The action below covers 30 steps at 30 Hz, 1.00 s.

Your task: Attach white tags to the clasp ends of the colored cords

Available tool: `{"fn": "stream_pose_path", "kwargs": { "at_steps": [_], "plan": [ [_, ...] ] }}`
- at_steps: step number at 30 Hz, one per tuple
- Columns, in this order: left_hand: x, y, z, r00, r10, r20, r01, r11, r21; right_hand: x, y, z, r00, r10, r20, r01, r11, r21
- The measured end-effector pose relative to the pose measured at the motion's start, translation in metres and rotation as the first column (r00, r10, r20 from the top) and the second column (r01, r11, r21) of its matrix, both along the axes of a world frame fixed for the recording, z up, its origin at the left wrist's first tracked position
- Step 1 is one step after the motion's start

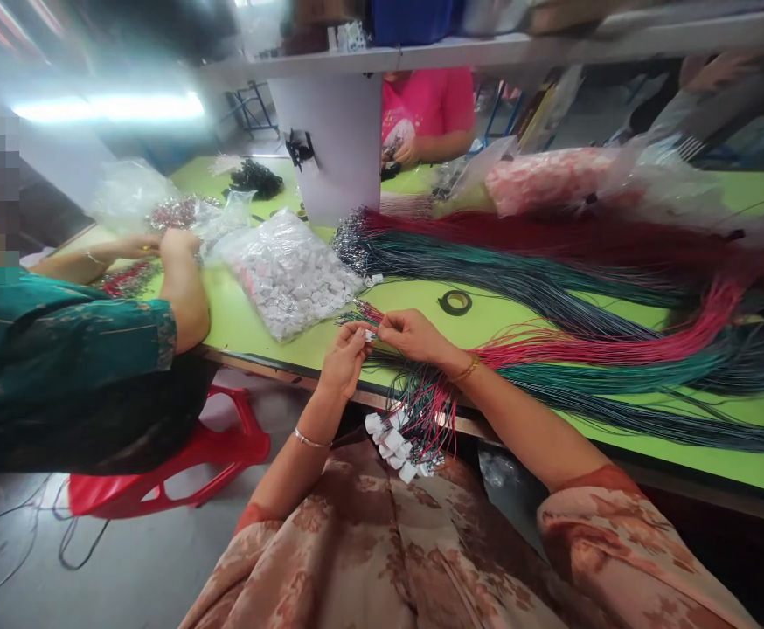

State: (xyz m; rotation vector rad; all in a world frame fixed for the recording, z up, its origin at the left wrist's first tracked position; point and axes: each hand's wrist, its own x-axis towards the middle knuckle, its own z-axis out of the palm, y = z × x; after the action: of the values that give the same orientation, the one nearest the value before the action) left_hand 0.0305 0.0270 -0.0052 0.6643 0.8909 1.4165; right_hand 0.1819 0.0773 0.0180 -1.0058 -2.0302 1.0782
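Note:
Close together at the table's near edge, both my hands work on one small white plastic connector. My left hand pinches it between thumb and fingertips. From the right, my right hand has its fingers pressed together beside the connector; what lies in them, perhaps a wire end, is too small to make out. Red wires, green wires and dark wires run in long bundles to the right of my hands. Wires with white connectors hang over the edge onto my lap.
A clear bag of white connectors lies beyond my left hand, a roll of black tape behind my right. More dark red wires lie farther back. A co-worker in a green top sits left on a red stool; another person sits opposite.

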Motion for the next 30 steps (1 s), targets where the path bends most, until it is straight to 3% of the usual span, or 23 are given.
{"fn": "stream_pose_path", "kwargs": {
  "at_steps": [7,12,16,18,20,22,24,25,27,28,30],
  "plan": [
    [0.003,-0.001,-0.008,0.992,0.031,-0.122,-0.03,1.0,0.006,0.005,-0.006,0.003,0.994,0.007,0.11,-0.028,0.981,0.193],
    [0.007,-0.001,-0.008,0.983,0.066,-0.171,-0.067,0.998,-0.005,0.006,-0.009,0.003,0.988,0.02,0.155,-0.05,0.981,0.19],
    [0.009,-0.005,-0.009,0.97,0.014,-0.244,-0.017,1.0,-0.007,0.004,-0.013,0.006,0.965,-0.011,0.262,-0.047,0.976,0.212],
    [0.006,-0.006,-0.008,0.97,-0.034,-0.242,0.025,0.999,-0.039,0.012,-0.007,0.012,0.956,0.036,0.291,-0.1,0.973,0.206],
    [0.0,-0.005,-0.005,0.98,-0.062,-0.191,0.047,0.995,-0.083,0.03,0.005,0.018,0.943,-0.019,0.333,-0.059,0.973,0.222],
    [-0.007,-0.004,-0.001,0.989,-0.064,-0.13,0.05,0.993,-0.11,0.057,0.023,0.017,0.857,-0.245,0.453,0.112,0.947,0.301],
    [-0.013,-0.002,0.003,0.99,-0.083,-0.113,0.07,0.991,-0.117,0.083,0.04,0.009,0.635,-0.447,0.63,0.24,0.889,0.39],
    [-0.015,-0.002,0.004,0.987,-0.103,-0.126,0.089,0.989,-0.114,0.094,0.046,0.003,0.545,-0.477,0.69,0.256,0.878,0.404],
    [-0.016,-0.002,0.005,0.97,-0.142,-0.196,0.124,0.987,-0.102,0.107,0.054,-0.009,0.485,-0.473,0.736,0.238,0.881,0.409],
    [-0.015,-0.002,0.005,0.955,-0.151,-0.254,0.131,0.987,-0.094,0.109,0.055,-0.013,0.511,-0.466,0.722,0.236,0.884,0.403],
    [-0.012,-0.002,0.004,0.913,-0.135,-0.384,0.113,0.99,-0.08,0.106,0.05,-0.014,0.651,-0.448,0.613,0.266,0.891,0.369]
  ]
}}
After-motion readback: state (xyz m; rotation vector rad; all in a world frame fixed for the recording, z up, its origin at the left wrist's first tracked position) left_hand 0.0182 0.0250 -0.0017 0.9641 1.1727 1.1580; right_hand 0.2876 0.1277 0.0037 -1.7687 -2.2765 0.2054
